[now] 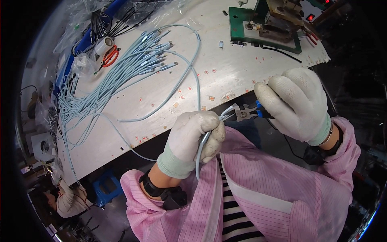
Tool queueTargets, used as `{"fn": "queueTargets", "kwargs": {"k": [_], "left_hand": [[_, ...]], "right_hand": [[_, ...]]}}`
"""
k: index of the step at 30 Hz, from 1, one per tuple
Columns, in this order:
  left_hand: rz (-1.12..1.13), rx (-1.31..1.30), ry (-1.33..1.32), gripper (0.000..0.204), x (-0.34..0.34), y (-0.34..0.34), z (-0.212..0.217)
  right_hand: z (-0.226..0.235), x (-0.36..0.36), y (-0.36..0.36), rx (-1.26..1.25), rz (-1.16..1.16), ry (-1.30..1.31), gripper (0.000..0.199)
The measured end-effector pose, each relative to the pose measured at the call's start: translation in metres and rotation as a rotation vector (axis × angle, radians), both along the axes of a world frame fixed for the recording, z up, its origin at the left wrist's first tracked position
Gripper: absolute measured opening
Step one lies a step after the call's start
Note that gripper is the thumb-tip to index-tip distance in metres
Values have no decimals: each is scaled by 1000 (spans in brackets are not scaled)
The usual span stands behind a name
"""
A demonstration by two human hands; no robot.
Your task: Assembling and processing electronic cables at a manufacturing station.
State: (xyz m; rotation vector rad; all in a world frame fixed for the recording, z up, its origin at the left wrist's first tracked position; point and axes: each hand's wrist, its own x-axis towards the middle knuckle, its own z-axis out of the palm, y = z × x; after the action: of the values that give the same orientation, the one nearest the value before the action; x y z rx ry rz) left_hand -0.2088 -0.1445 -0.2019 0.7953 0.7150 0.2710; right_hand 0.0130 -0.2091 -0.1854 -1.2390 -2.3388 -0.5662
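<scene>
My left hand (187,135), in a white knit glove, pinches a light blue cable (198,155) in front of my chest. From between its thumb and finger, several thin pale strands (226,112) stick out at the cable's end. My right hand (297,105), gloved too, is wrapped round the blue handles of small cutting pliers (244,113). The pliers' metal jaws point left at the strands and lie right beside them; whether they bite on any is too small to tell. Parts of the handles are hidden by my right hand.
A bundle of light blue cables (109,86) with metal plugs lies on the white table (161,125). Behind it are red-handled scissors (110,56), a tape roll (104,45) and plastic bags. A green-based press (238,28) stands back right. Below left are a blue stool (108,187) and another person (72,199).
</scene>
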Motion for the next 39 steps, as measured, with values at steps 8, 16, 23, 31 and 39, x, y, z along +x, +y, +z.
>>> {"fn": "queueTargets", "kwargs": {"k": [8,16,23,31,39], "left_hand": [[53,-181,-170,32,4,-4,-12],[69,-337,-306,31,7,-6,-17],[59,-392,-414,31,8,-7,-22],[30,-458,-491,32,9,-9,-24],[15,-480,-530,32,11,-7,-26]], "right_hand": [[-3,2,3,43,-8,-10,42],[0,4,6,64,10,-27,42],[1,7,8,77,35,-33,42],[4,10,10,36,84,-48,40],[9,12,11,-15,69,-139,32]]}}
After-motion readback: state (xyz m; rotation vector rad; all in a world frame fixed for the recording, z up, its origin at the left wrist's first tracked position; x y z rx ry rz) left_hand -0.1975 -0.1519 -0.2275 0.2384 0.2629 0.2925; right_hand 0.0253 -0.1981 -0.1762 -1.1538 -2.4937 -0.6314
